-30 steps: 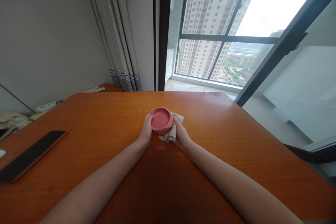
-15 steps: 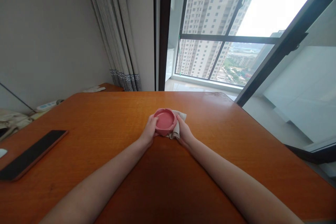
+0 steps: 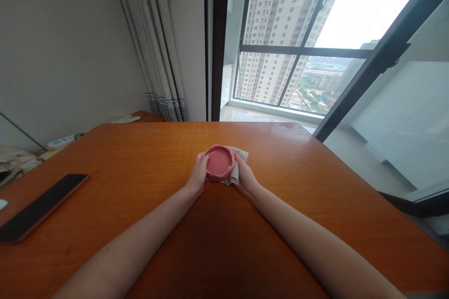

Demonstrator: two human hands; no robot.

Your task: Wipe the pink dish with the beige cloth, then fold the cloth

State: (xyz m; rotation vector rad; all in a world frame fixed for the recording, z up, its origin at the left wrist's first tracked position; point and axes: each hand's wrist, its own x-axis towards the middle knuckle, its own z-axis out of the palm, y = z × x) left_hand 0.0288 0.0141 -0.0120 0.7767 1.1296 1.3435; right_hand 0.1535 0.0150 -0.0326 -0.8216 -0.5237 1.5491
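Observation:
A round pink ashtray [image 3: 219, 160] with a notched rim is held between my hands over the middle of the table, its hollow side facing up towards me. My left hand [image 3: 199, 171] is closed on its left side, the thumb over the rim. On the other side, my right hand [image 3: 245, 174] presses a light grey cloth [image 3: 241, 153] against the ashtray's outer wall. Part of the cloth sticks out behind the ashtray, and some of it is hidden under my fingers. The fingers below the ashtray are mostly out of sight.
The brown wooden table [image 3: 140, 149] spreads around my arms. A long black pad with a reddish edge [image 3: 45, 206] lies at the left, beside a small white object [image 3: 3, 204]. Beyond the far edge are a grey curtain [image 3: 150, 46] and a large window [image 3: 298, 50].
The ashtray has turned and tilted slightly between my hands and sits a touch further left. Both hands keep their hold, and the cloth stays at its right side.

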